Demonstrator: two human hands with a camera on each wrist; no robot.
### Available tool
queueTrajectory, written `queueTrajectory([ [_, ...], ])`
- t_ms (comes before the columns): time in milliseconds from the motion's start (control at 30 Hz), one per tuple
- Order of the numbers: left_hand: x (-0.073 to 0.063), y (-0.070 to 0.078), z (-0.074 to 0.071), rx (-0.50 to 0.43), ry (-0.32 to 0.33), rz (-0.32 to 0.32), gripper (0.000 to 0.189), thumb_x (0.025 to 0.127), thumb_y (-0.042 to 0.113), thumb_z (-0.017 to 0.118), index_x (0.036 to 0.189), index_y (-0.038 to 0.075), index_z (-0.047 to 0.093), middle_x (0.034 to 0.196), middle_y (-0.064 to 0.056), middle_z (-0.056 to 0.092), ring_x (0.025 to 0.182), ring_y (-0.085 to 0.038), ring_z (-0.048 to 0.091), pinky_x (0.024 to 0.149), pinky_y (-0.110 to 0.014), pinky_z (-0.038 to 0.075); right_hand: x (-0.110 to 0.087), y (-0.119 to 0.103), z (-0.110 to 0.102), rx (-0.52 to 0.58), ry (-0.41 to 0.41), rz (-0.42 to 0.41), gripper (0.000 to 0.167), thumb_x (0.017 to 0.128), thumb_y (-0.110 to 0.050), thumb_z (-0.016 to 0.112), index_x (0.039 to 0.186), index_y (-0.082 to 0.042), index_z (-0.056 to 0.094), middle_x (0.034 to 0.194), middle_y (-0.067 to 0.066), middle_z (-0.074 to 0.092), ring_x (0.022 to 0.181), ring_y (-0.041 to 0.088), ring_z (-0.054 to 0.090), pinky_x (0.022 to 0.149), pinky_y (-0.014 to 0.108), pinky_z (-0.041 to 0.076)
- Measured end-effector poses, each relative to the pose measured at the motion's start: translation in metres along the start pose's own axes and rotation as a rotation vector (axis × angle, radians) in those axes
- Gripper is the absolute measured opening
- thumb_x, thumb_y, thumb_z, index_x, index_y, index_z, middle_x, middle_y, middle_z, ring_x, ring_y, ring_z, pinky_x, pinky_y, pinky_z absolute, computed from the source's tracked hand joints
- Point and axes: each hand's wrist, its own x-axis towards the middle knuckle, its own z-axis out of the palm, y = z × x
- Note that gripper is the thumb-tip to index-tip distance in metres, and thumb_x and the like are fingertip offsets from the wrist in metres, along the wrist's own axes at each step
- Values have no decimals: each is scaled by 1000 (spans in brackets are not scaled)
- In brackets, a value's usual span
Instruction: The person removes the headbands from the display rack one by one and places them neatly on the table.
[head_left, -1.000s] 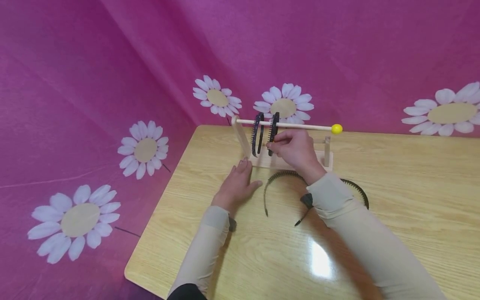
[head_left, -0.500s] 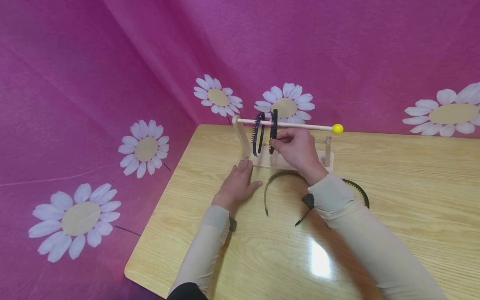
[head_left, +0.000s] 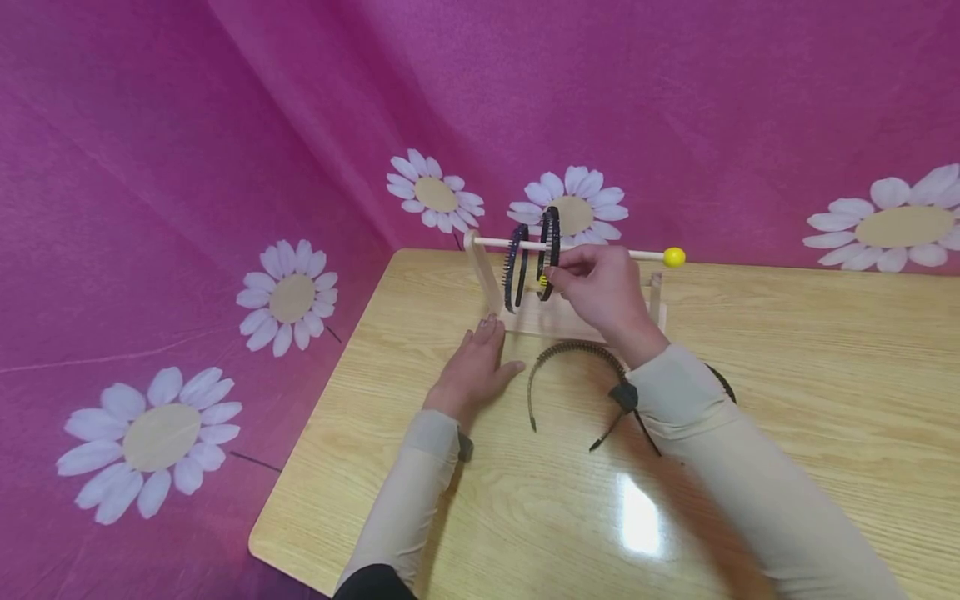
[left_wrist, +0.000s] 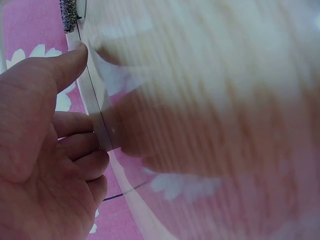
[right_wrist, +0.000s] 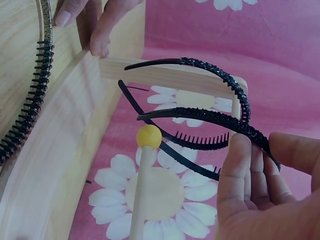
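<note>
My right hand [head_left: 603, 287] pinches a black toothed headband [head_left: 552, 229] at the wooden dowel [head_left: 495, 242] of a small display stand. In the right wrist view this headband [right_wrist: 210, 117] has a rough, glittery outer side, and my thumb and fingers grip its curved part. Farther along the dowel hangs a second dark headband [head_left: 517, 250], apart from my hand. My left hand [head_left: 468, 371] lies with fingers extended on the table, its fingertips at the left corner of the stand's base [head_left: 536, 321].
A yellow knob [head_left: 673, 257] caps the dowel's right end. In front of the stand lie a brownish toothed headband [head_left: 577, 346] and a black one [head_left: 722, 379], partly hidden by my right forearm. The table's left edge [head_left: 324, 398] runs beside a pink flowered cloth [head_left: 187, 208].
My right hand has shifted slightly right and up with the headband, which now stands higher at the dowel and is turned a little. The left hand and the hanging headband stay where they were.
</note>
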Motion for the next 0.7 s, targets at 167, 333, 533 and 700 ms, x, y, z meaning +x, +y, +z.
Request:
queueTrajectory([
  [167, 1, 0, 0, 3, -1, -1, 84, 101, 55, 50, 160, 3, 20, 167, -11, 10, 153, -24, 10, 123, -39, 7, -1, -4, -4, -3, -6, 2, 18, 92, -15, 73, 100, 1, 75, 90, 12, 74, 76, 16, 67, 62, 23, 53],
  [333, 1, -1, 0, 2, -3, -8, 84, 101, 55, 50, 160, 4, 20, 167, -11, 10, 153, -24, 9, 123, -39, 6, -3, -8, -8, -8, 10, -9, 17, 92, -14, 73, 100, 0, 75, 92, 12, 74, 82, 20, 67, 66, 25, 54],
  [533, 1, -1, 1, 6, 1, -1, 84, 101, 55, 50, 160, 3, 20, 167, -12, 11, 153, -24, 10, 123, -39, 7, -3, -10, -13, -10, 38, -62, 15, 91, -14, 74, 97, -1, 77, 89, 10, 75, 78, 18, 68, 64, 22, 54],
  [700, 2, -3, 4, 5, 3, 2, 85, 101, 56, 49, 160, 4, 19, 167, -12, 10, 153, -24, 9, 123, -39, 6, -4, -13, -17, 54, 49, -69, 16, 91, -13, 74, 95, 3, 76, 86, 13, 74, 70, 15, 69, 58, 20, 54],
])
